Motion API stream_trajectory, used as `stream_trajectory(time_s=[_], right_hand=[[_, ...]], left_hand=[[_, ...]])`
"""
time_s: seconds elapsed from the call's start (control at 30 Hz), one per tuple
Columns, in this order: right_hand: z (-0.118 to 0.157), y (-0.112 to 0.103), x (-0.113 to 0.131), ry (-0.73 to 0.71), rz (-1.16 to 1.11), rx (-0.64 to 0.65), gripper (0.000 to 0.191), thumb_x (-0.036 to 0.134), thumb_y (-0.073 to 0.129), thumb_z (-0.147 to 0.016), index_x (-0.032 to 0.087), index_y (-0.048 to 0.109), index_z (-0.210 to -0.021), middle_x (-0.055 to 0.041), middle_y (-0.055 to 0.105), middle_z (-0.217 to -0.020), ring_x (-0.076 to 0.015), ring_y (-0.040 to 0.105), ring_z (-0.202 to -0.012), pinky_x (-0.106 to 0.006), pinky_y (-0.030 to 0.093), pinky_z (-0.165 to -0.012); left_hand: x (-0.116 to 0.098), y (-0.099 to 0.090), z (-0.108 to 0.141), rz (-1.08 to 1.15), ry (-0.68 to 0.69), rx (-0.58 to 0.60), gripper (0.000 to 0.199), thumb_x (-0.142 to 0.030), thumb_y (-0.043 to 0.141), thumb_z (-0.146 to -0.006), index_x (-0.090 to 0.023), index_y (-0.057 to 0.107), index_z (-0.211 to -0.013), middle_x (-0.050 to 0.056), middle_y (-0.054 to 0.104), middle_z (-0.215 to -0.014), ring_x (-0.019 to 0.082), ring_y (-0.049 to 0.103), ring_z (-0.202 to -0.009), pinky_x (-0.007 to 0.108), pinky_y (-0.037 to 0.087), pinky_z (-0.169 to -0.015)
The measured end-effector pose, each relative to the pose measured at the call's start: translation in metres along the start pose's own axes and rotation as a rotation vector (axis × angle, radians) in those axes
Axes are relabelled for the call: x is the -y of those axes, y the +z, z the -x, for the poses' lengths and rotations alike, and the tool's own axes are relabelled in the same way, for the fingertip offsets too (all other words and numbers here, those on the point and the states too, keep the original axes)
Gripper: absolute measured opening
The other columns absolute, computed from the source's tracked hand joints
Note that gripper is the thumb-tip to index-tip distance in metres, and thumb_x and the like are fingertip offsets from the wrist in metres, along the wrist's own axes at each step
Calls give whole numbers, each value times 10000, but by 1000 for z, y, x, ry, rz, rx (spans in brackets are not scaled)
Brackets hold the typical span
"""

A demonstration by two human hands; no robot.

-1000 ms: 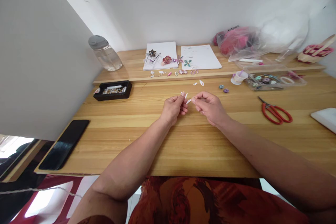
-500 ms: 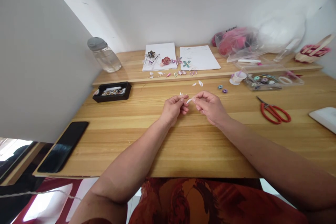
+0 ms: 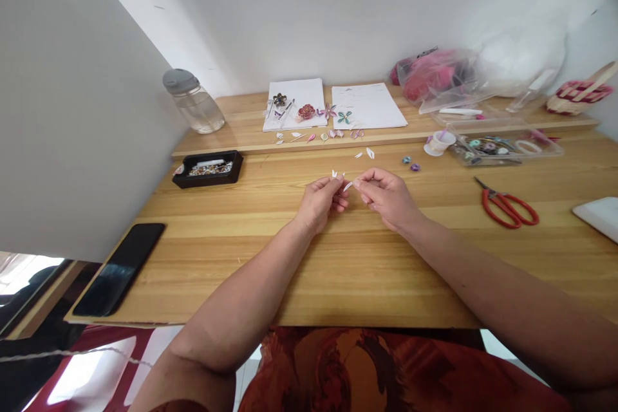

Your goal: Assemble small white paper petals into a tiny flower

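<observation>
Well to the left of the scissors (image 3: 509, 204), the right hand (image 3: 385, 193) holds a slim white petal (image 3: 348, 186) in a narrow pinch of thumb and forefinger, the petal pointing away from the scissors. Farther from the scissors on that same side, the left hand (image 3: 322, 201) has its thumb drawn close to its fingers beside some white bits (image 3: 335, 174), and I cannot tell whether it grips them. Behind the scissors sits a clear box (image 3: 550, 152) of small parts.
</observation>
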State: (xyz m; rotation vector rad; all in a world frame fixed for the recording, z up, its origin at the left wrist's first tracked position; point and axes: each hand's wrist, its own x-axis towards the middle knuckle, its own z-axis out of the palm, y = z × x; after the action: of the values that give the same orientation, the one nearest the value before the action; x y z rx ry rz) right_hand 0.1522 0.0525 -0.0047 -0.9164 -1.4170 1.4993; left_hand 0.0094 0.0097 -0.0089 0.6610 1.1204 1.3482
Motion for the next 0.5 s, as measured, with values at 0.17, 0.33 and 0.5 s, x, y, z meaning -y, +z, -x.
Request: stream_trajectory(time_s=[0.17,0.33,0.5], right_hand=[[-1,0,0,2,-26,10,299,404,799,-677,200,581,-689,58,505,-504,-65,381,-440,-216,215,-408],[-1,-1,-1,4,-18,25,259,381,774,-702,195,592,-694,58,504,-490,-60,364,-429,-216,207,-409],[-1,0,-3,3,-27,11,272,390,787,-693,194,599,-700,56,509,-502,-60,362,-431,-216,202,-404]], left_hand=[[2,-1,2,-39,44,39,426,-459,860,-639,-121,620,-734,-15,594,-638,45,508,-465,179,361,-429],[3,-1,1,-30,38,11,383,-384,873,-631,-117,614,-718,-19,588,-625,40,491,-455,177,339,-417],[3,0,1,9,16,14,299,-303,849,-662,-102,644,-746,-1,619,-662,35,500,-461,166,343,-418]])
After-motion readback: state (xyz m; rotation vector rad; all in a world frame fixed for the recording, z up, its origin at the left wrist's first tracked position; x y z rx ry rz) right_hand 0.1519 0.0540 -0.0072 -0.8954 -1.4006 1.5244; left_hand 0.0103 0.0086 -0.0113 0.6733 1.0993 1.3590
